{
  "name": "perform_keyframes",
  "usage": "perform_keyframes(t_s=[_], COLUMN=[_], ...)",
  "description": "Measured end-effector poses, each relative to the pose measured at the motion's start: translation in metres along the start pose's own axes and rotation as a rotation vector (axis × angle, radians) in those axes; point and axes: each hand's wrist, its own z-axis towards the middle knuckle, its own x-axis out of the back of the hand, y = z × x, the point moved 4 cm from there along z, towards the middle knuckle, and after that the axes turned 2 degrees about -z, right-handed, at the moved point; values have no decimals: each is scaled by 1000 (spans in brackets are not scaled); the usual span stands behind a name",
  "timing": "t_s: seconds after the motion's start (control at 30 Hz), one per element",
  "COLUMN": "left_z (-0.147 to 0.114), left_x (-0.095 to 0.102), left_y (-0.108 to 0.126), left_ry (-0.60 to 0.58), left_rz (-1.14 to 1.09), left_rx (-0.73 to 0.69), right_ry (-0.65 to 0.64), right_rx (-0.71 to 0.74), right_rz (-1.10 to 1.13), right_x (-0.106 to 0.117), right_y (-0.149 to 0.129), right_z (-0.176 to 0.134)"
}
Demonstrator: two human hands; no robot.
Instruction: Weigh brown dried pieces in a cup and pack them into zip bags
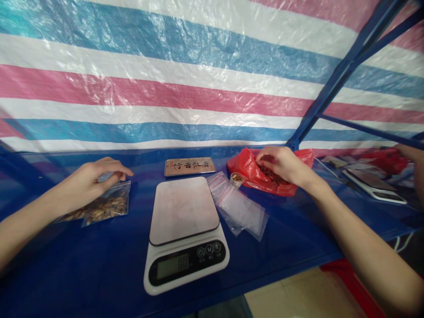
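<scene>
My left hand (102,174) rests at the left with its fingers loosely apart, just over zip-lock bags (111,205) filled with brown, seed-like pieces. Nothing shows in its grasp. At the right, my right hand (278,162) reaches into an open red plastic bag (243,165) of small reddish-brown pieces (273,176). Its fingers are bent together at the pieces; what they hold is hidden. Between the hands stands a white digital kitchen scale (184,212), its plate bare and its display reading 0.0. A small cup (236,179) with brown pieces stands beside the red bag.
Flat zip-lock bags (243,212) lie right of the scale. A phone-like rectangular object (190,166) with dark characters lies behind it. Further right are a second scale (374,185) and another person's arm (412,152). A blue frame bar (327,88) slants up before a striped sheet.
</scene>
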Motion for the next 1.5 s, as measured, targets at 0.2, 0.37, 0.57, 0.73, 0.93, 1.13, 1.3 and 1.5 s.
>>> perform_keyframes(t_s=[0.2, 0.37, 0.57, 0.73, 0.93, 1.13, 1.3, 1.5], left_z=[-1, 0, 0, 0, 2, 2, 3, 2], left_x=[1, -2, -5, 1, 6, 8, 7, 7], left_y=[3, -6, -16, -17, -14, -10, -14, -17], left_ry=[3, -2, -3, 55, 93, 101, 94, 88], left_rz=[-35, -8, 49, 83, 80, 48, 77, 104], left_rx=[2, 10, 13, -29, -7, -7, -3, -17], right_ry=[248, 310, 130, 51, 38, 20, 36, -25], right_rx=[-52, -36, 124, 149, 174, 162, 184, 165], right_rz=[84, 265, 374, 404, 413, 444, 451, 386], right_x=[20, 10, -19, -31, -30, -32, -31, -17], right_y=[-19, -51, -77, -79, -77, -77, -79, -69], right_z=[-4, -7, -5, -5, -4, -2, -2, -4])
